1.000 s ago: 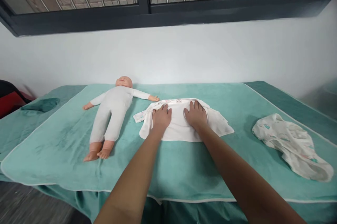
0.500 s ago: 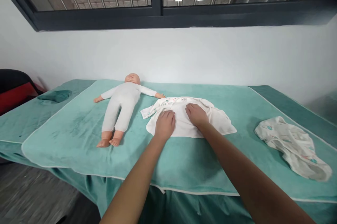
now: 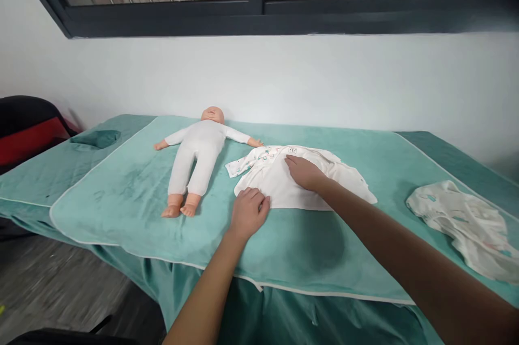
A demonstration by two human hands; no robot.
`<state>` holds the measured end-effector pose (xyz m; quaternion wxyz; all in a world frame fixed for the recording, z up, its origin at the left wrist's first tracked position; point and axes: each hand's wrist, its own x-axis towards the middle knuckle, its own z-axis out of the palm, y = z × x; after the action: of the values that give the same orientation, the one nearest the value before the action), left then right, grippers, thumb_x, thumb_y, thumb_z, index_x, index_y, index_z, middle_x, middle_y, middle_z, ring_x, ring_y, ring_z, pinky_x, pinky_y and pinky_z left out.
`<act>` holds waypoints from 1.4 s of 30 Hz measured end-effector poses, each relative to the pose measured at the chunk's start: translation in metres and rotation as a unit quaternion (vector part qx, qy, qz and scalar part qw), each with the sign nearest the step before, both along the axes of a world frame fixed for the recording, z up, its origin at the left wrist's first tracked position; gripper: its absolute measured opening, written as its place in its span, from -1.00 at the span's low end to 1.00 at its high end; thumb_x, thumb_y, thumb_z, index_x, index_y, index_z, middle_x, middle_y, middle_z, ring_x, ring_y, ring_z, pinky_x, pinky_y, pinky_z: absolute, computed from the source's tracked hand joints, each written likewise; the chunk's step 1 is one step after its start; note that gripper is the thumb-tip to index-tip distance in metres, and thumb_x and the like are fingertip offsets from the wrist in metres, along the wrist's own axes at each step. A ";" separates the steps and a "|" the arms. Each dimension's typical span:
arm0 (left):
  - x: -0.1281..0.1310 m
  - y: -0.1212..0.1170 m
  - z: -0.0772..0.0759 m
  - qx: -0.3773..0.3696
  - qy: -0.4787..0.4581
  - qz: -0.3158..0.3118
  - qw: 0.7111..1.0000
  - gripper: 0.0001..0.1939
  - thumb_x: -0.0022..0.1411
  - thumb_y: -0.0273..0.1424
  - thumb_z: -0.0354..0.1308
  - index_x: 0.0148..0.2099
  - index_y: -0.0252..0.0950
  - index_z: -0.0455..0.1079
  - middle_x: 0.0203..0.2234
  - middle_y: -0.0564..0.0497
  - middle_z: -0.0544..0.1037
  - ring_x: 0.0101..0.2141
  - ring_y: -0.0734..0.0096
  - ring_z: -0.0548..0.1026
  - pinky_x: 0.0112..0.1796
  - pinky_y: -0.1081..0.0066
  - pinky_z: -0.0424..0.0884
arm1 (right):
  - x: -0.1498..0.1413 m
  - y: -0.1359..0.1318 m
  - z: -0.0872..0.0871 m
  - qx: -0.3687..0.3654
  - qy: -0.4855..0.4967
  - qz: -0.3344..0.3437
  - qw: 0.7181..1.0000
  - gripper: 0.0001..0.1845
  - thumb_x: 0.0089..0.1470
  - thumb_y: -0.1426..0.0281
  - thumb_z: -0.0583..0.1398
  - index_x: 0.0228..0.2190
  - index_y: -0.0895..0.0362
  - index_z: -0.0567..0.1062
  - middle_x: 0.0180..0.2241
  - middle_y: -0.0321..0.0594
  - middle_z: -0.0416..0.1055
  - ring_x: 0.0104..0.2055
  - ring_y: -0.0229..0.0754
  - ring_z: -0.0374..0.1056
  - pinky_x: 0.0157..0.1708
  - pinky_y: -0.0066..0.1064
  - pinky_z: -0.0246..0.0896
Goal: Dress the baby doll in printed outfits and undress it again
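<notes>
A small white baby shirt (image 3: 279, 183) with a printed yoke and sleeve lies spread on the green cover. My left hand (image 3: 249, 212) rests at its lower left hem, fingers loosely bent over the edge and thumb slightly apart. Over the upper middle of the shirt is my right hand (image 3: 306, 173), fingers stretched to the left and touching the cloth near the small printed face. To the left a baby doll (image 3: 200, 150) in a white bodysuit lies on its back. One of its hands is right by the shirt's printed sleeve.
A crumpled white printed garment (image 3: 466, 220) lies at the right. The green cover (image 3: 133, 199) with pale piping drapes over the bed's front edge. Behind rise a white wall (image 3: 308, 85) and a dark window frame (image 3: 162, 21). A black and red object (image 3: 32, 137) stands at far left.
My left hand has slid down to the shirt's lower hem. My right hand stays on the upper shirt, its fingers now pointing more to the left. The whole view has shifted slightly.
</notes>
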<state>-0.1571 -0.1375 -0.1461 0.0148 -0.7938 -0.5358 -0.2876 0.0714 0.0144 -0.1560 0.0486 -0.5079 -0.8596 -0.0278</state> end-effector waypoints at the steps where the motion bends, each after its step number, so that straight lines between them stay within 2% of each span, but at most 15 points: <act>1: 0.000 0.001 -0.001 0.000 0.003 0.001 1.000 -0.59 0.44 -0.31 -0.12 -0.48 -0.24 0.29 -0.47 -0.01 0.46 -0.34 0.35 0.40 -0.25 0.31 0.27 | -0.004 0.004 0.000 -0.006 0.002 -0.004 1.000 -0.45 0.33 0.38 -0.11 0.26 0.30 0.24 0.35 0.02 0.10 0.39 -0.07 -0.02 0.33 -0.20 -0.15; 4: 0.001 0.004 -0.003 -0.002 0.005 0.005 1.000 -0.57 0.44 -0.31 -0.13 -0.50 -0.24 0.28 -0.48 -0.01 0.47 -0.34 0.36 0.41 -0.26 0.31 0.27 | -0.019 0.014 -0.001 -0.006 0.010 -0.027 1.000 -0.39 0.34 0.24 -0.08 0.25 0.37 0.24 0.33 0.14 0.11 0.38 0.03 -0.01 0.31 -0.18 -0.10; 8: 0.000 0.006 -0.005 0.002 -0.005 0.016 1.000 -0.56 0.44 -0.31 -0.12 -0.52 -0.23 0.26 -0.50 -0.01 0.46 -0.36 0.36 0.41 -0.27 0.32 0.26 | -0.037 0.015 -0.006 0.011 0.022 -0.071 0.997 -0.33 0.35 0.20 -0.13 0.25 0.47 0.18 0.34 0.29 0.01 0.41 0.13 -0.11 0.33 -0.10 -0.21; 11: 0.000 0.008 -0.008 0.019 -0.028 0.038 0.999 -0.56 0.44 -0.33 -0.11 -0.53 -0.23 0.23 -0.53 -0.01 0.44 -0.39 0.36 0.39 -0.31 0.33 0.24 | -0.040 0.006 -0.010 0.012 0.031 -0.099 0.995 -0.29 0.36 0.14 -0.17 0.30 0.39 0.12 0.38 0.22 -0.08 0.43 0.13 -0.16 0.33 -0.04 -0.24; 15: -0.001 0.011 -0.012 0.060 -0.069 0.056 0.994 -0.58 0.43 -0.35 -0.09 -0.54 -0.22 0.19 -0.57 0.01 0.40 -0.43 0.37 0.35 -0.34 0.34 0.21 | -0.037 -0.007 -0.009 -0.024 0.045 -0.106 0.993 -0.24 0.34 0.05 -0.19 0.35 0.29 0.04 0.41 0.08 -0.15 0.45 0.08 -0.25 0.35 -0.01 -0.28; 20: -0.002 0.013 -0.016 0.109 -0.098 0.076 0.986 -0.59 0.40 -0.39 -0.03 -0.55 -0.22 0.14 -0.62 0.05 0.34 -0.48 0.39 0.30 -0.41 0.34 0.15 | -0.031 -0.041 -0.001 -0.056 0.071 -0.060 0.994 -0.24 0.33 0.05 -0.16 0.35 0.29 0.05 0.41 0.06 -0.15 0.46 0.06 -0.27 0.37 -0.01 -0.28; 22: -0.003 0.014 -0.017 0.113 -0.101 0.081 0.985 -0.59 0.39 -0.41 -0.02 -0.55 -0.22 0.13 -0.63 0.06 0.34 -0.50 0.39 0.28 -0.42 0.34 0.12 | -0.023 -0.068 0.002 -0.067 0.090 -0.005 0.994 -0.24 0.32 0.02 -0.12 0.34 0.25 0.09 0.41 0.03 -0.11 0.45 0.03 -0.22 0.37 -0.02 -0.26; 25: -0.003 0.015 -0.018 0.111 -0.101 0.084 0.985 -0.59 0.39 -0.40 -0.02 -0.56 -0.22 0.12 -0.64 0.06 0.33 -0.51 0.40 0.27 -0.43 0.34 0.11 | 0.002 -0.113 0.004 -0.063 0.133 0.062 0.987 -0.29 0.29 -0.01 -0.03 0.32 0.08 0.15 0.38 -0.11 0.02 0.42 -0.02 -0.09 0.35 -0.05 -0.13; 27: -0.003 0.016 -0.018 0.105 -0.102 0.083 0.986 -0.58 0.39 -0.39 -0.02 -0.56 -0.22 0.10 -0.64 0.06 0.32 -0.51 0.40 0.26 -0.43 0.35 0.10 | 0.030 -0.138 0.004 -0.026 0.154 0.047 0.987 -0.33 0.27 0.03 0.05 0.30 0.02 0.17 0.35 -0.14 0.12 0.38 -0.01 0.03 0.30 -0.07 0.01; 29: -0.003 0.016 -0.019 0.097 -0.104 0.084 0.986 -0.58 0.40 -0.38 -0.03 -0.56 -0.22 0.08 -0.64 0.07 0.31 -0.52 0.41 0.25 -0.43 0.35 0.10 | 0.063 -0.155 0.002 0.035 0.153 0.018 0.987 -0.40 0.27 0.15 0.09 0.27 0.03 0.22 0.29 -0.12 0.22 0.32 0.01 0.12 0.27 -0.08 0.07; 32: -0.003 0.016 -0.018 0.086 -0.107 0.082 0.987 -0.58 0.40 -0.38 -0.04 -0.56 -0.22 0.07 -0.64 0.07 0.30 -0.52 0.42 0.24 -0.43 0.36 0.09 | 0.108 -0.162 -0.002 0.119 0.104 -0.002 0.987 -0.57 0.26 0.36 0.08 0.14 0.09 0.38 0.16 -0.09 0.38 0.19 0.04 0.26 0.19 -0.06 0.12; 34: -0.003 0.016 -0.018 0.079 -0.111 0.080 0.987 -0.57 0.40 -0.37 -0.04 -0.56 -0.22 0.06 -0.64 0.08 0.29 -0.53 0.42 0.24 -0.43 0.36 0.09 | 0.126 -0.159 -0.002 0.130 0.061 -0.008 0.990 -0.62 0.23 0.46 0.07 0.06 0.10 0.44 0.06 -0.09 0.45 0.10 0.04 0.33 0.08 -0.10 0.20; 38: -0.002 0.016 -0.016 0.068 -0.126 0.083 0.986 -0.57 0.40 -0.37 -0.05 -0.56 -0.22 0.03 -0.64 0.08 0.27 -0.53 0.43 0.23 -0.43 0.36 0.10 | 0.128 -0.148 0.009 0.104 0.017 -0.010 0.994 -0.69 0.18 0.53 0.06 -0.13 0.11 0.53 -0.14 -0.09 0.51 -0.09 0.01 0.39 -0.17 -0.21 0.26; 42: -0.002 0.016 -0.017 0.064 -0.135 0.093 0.984 -0.57 0.39 -0.36 -0.04 -0.56 -0.21 0.02 -0.65 0.09 0.26 -0.53 0.43 0.23 -0.43 0.36 0.09 | 0.117 -0.148 0.026 0.080 0.075 -0.044 0.993 -0.80 0.12 0.48 0.08 -0.30 0.09 0.52 -0.27 -0.14 0.50 -0.18 -0.03 0.39 -0.22 -0.25 0.25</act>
<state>-0.1594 -0.1215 -0.1631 0.0198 -0.6921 -0.5847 -0.4229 0.1883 -0.1332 -0.1297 0.1525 -0.5406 -0.8252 -0.0603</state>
